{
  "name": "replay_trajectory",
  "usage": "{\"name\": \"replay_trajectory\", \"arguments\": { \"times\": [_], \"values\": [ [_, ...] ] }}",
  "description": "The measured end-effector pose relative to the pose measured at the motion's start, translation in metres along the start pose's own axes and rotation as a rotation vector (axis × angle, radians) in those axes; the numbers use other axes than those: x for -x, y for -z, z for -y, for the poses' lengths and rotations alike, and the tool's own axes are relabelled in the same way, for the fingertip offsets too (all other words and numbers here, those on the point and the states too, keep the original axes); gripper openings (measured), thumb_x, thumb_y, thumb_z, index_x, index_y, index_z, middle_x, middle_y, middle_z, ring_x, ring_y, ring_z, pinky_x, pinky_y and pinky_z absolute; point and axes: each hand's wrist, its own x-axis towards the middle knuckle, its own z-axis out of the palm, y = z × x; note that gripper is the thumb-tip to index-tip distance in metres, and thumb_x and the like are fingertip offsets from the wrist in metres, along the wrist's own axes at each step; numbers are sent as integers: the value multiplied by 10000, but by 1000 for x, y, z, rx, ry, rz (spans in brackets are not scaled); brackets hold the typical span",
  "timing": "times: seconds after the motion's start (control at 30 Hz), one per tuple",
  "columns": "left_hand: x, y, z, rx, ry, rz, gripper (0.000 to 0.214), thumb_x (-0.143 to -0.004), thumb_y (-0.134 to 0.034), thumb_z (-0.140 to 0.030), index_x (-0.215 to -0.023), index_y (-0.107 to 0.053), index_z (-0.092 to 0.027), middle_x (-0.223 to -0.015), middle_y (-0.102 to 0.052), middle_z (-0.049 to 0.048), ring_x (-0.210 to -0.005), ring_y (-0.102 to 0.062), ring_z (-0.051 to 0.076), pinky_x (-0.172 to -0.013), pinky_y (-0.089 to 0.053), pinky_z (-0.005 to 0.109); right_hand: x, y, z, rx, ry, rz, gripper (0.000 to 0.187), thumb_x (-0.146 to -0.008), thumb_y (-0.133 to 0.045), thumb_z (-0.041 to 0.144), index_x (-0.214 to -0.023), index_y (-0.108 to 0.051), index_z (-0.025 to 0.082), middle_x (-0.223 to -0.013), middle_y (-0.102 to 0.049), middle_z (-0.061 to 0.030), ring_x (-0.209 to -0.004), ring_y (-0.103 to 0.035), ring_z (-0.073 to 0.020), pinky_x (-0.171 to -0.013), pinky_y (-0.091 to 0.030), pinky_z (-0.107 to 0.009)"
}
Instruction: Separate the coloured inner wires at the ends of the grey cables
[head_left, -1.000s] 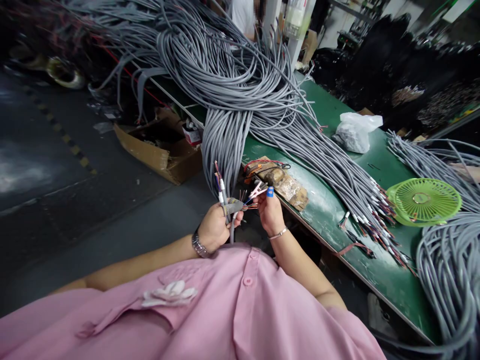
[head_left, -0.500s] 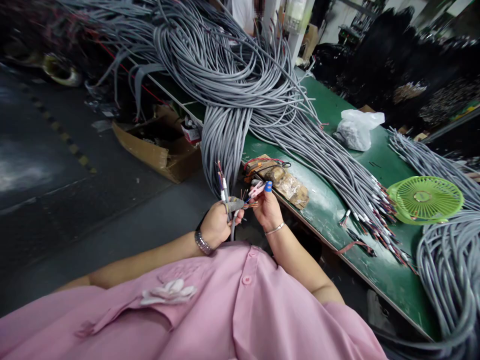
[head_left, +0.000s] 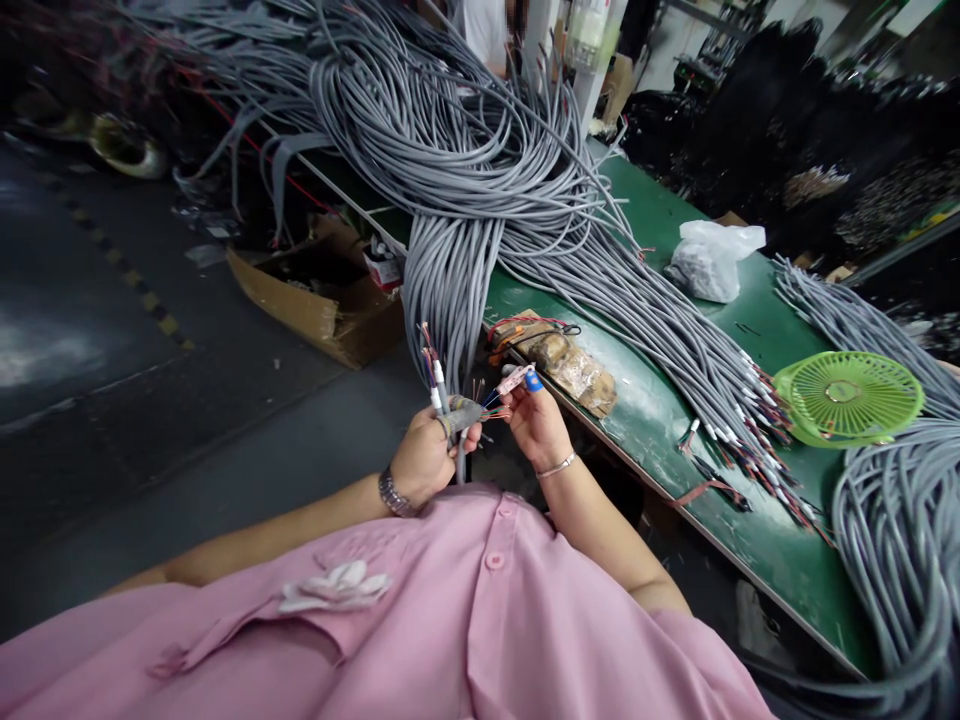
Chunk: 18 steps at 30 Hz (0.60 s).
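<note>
My left hand (head_left: pixel 424 455) is closed around several grey cables (head_left: pixel 437 385), which stand up out of the fist with white collars and thin coloured wires at their ends. Grey, worn covers wrap some of its fingers. Fanned out from this hand towards the right are thin coloured wires (head_left: pixel 493 408) with bare copper tips. My right hand (head_left: pixel 541 432) has a blue cover (head_left: pixel 533 380) on a fingertip and pinches a small pink clip-like piece (head_left: pixel 514 379) close beside those wires. Whether the piece touches a wire is too small to tell.
Grey cable bundles (head_left: pixel 450 150) are heaped on the green table (head_left: pixel 645 400) and hang over its edge. A taped cardboard piece (head_left: pixel 574 370), a white plastic bag (head_left: pixel 716 260) and a green fan (head_left: pixel 847 398) lie there. An open cardboard box (head_left: pixel 300 310) stands on the floor at left.
My left hand has shifted slightly left with the cables. The pink piece has turned a little in my right hand, and more coloured wires show fanned apart between the hands.
</note>
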Motion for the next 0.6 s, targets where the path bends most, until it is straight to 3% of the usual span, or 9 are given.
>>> {"name": "replay_trajectory", "arguments": {
  "times": [0.3, 0.6],
  "values": [
    [-9, -9, -1, 52, 37, -62, 221, -612, -734, -274, -711, -581, -149, -517, -570, -29, -423, -488, 68, -385, -284, 172, -4, -1, -1, -38, -52, -4, 293, -838, -635, 460, -935, -668, 186, -823, -683, -2, -682, -590, -92, -617, -498, -197],
    [-14, -3, 9, 36, 23, -68, 192, -606, -734, -236, -713, -599, -150, -529, -594, -19, -426, -509, 71, -370, -276, 165, -5, -6, -1, -66, -13, -41, 237, -847, -646, 408, -870, -678, 174, -838, -694, -16, -690, -597, -97, -607, -490, -198]
  ]
}}
